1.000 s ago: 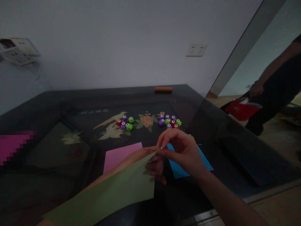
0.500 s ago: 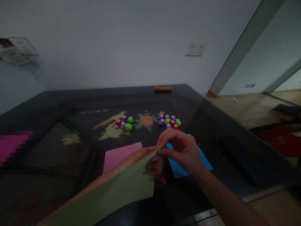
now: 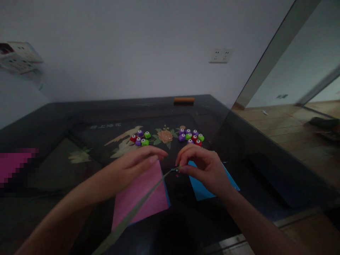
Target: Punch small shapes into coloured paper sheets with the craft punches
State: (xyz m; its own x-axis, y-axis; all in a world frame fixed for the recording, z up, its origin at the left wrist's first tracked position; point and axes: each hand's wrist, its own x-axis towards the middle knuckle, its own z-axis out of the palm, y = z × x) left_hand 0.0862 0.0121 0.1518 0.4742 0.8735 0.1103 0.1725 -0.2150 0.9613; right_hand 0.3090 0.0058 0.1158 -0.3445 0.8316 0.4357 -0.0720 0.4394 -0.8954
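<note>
My right hand (image 3: 203,166) pinches one end of a pale green sheet of paper (image 3: 138,207) between thumb and fingertips. The sheet is nearly edge-on and slants down toward the bottom of the view. My left hand (image 3: 140,163) is off the green sheet, fingers stretched out, hovering by the top of a pink sheet of paper (image 3: 143,198) with a blue edge under it. Behind my right hand lies a blue sheet of paper (image 3: 202,187). Tiny coloured bits (image 3: 177,174) show just below the pinched end.
Two clusters of small red, purple and green eye-topped pieces, one at left (image 3: 140,138) and one at right (image 3: 190,136), sit on the dark table (image 3: 159,106). An orange-brown bar (image 3: 184,101) lies by the wall. A dark flat object (image 3: 273,180) is at right.
My left hand has let go of the green sheet and moved up and left. The sheet has turned from broadside to nearly edge-on, uncovering more of the pink paper. My right hand has stayed in place.
</note>
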